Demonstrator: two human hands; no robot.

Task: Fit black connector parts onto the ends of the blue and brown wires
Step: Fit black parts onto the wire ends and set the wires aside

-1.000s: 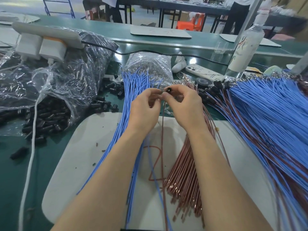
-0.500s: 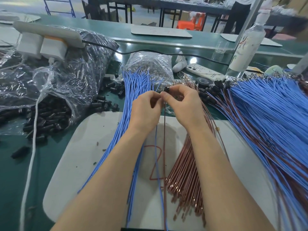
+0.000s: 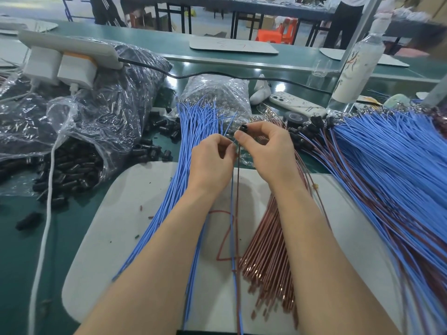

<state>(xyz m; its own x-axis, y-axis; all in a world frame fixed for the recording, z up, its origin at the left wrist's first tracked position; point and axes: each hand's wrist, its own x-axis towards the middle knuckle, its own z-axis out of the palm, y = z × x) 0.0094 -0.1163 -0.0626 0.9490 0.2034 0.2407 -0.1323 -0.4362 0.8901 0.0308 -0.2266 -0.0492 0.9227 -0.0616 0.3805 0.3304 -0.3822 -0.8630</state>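
Mid-fit over the mat [image 3: 135, 213]: your right hand [image 3: 266, 151] pinches the black connector [image 3: 243, 128], brown wire [image 3: 237, 189] hanging below, your left hand [image 3: 212, 160] pinches the blue wire [image 3: 231, 213] just beside; next, probably, steer its tip in.

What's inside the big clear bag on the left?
Black connector parts fill the bag and spill from its mouth. A power strip lies on top; glare hides the contents deeper in.

Assembled wire pile [image 3: 387, 180] — cut off at right.
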